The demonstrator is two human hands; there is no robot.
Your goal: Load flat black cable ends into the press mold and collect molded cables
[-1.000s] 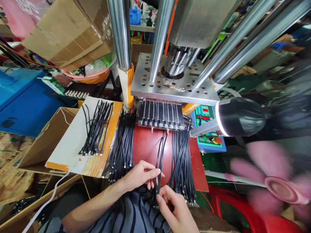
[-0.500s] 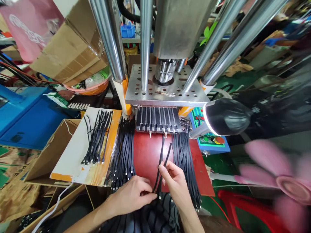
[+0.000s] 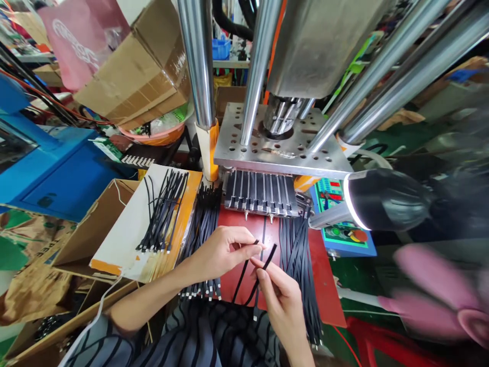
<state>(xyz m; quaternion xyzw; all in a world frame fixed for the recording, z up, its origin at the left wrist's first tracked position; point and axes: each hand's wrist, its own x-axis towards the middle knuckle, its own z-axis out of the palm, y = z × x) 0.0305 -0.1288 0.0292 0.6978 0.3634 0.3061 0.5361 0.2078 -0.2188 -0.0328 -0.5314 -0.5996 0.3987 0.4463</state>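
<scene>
My left hand pinches the tip of a black flat cable between thumb and fingers, over the red board. Just to its right, my right hand grips another black flat cable end, which sticks up past the fingertips. Both strands run down toward my lap; whether they are one cable is hidden. Between the hands, a further black cable lies along the board, its silver tip near my lap. Bundles of similar cables lie left and right.
Ahead stands a metal press above a slotted fixture. More cables rest on a white board at left. A lamp, a blue control box and a blurred pink fan are on the right.
My left hand has risen from the board's near edge to beside my right hand, now with a cable tip in its pinch. The view has shifted, moving the scene rightward.
</scene>
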